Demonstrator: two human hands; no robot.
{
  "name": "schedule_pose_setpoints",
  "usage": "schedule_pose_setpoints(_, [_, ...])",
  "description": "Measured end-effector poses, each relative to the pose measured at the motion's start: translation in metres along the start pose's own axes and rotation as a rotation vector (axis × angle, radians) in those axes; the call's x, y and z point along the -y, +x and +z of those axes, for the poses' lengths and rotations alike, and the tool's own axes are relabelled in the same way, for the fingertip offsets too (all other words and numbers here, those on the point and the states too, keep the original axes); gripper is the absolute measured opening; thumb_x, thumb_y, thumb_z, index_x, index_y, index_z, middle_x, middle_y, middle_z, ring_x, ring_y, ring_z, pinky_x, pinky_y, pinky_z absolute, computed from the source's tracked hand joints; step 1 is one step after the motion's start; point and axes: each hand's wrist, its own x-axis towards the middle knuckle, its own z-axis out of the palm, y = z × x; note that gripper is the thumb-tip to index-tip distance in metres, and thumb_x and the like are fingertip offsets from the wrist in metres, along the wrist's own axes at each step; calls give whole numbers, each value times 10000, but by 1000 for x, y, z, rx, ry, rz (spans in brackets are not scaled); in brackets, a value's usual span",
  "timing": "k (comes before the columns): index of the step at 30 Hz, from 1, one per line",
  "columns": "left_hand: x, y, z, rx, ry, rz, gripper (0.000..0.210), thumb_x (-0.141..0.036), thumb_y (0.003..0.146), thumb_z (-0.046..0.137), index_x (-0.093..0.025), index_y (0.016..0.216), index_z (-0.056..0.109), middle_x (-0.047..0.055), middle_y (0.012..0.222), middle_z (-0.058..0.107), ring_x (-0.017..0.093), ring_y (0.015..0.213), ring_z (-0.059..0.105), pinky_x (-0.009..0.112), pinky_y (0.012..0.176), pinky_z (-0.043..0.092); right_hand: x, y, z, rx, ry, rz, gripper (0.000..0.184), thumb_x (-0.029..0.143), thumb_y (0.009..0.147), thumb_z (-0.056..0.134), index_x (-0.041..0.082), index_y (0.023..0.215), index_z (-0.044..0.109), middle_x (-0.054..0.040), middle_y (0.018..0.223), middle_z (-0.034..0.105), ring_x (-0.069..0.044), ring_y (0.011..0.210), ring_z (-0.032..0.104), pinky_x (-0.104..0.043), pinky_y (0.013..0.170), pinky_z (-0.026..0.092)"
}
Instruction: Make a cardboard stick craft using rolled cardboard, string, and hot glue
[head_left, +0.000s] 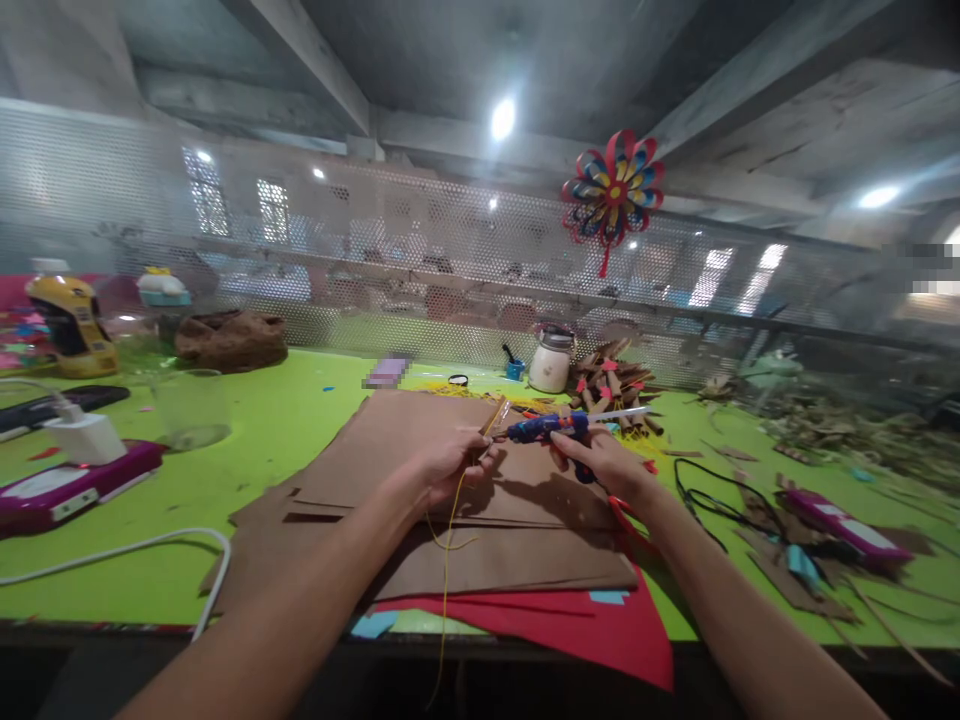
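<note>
My right hand (pixel 604 462) is wrapped round the grip of a dark blue hot glue gun (pixel 551 427), with a clear glue stick (pixel 628 412) jutting from its back end. The gun's nozzle points left, close to the fingertips of my left hand (pixel 454 462). Those fingers pinch a yellow string (pixel 448 550) that hangs below the table edge. A thin tan piece (pixel 496 412) rises from the same fingers; its kind is unclear. Both hands are above stacked brown paper sheets (pixel 390 440). Red paper (pixel 615 630) lies under the sheets.
Behind the sheets stand a white jar (pixel 551 362) and a heap of rolled brown paper pieces (pixel 615 385). At left are a clear plastic cup (pixel 191 410), a white cable (pixel 150 545) and a magenta box (pixel 90 490). A black cord (pixel 694 495) lies right.
</note>
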Motion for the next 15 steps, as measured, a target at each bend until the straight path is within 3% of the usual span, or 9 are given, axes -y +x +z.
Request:
schedule_pose_setpoints(7, [0, 1, -1, 16, -6, 7, 132, -99, 734, 505, -63, 844, 570, 12, 606, 476, 42, 490, 375, 135, 383, 176, -17, 5, 0, -148, 120, -5, 403, 495, 815, 498, 159, 597, 540, -3, 578, 521, -118, 559, 480, -249, 569, 371])
schedule_pose_setpoints(15, [1, 1, 1, -13, 19, -6, 154, -82, 752, 476, -72, 853, 592, 18, 631, 481, 35, 479, 353, 135, 361, 162, -18, 4, 2, -95, 181, -7, 425, 501, 824, 482, 147, 601, 560, -17, 586, 539, -115, 565, 485, -240, 571, 377])
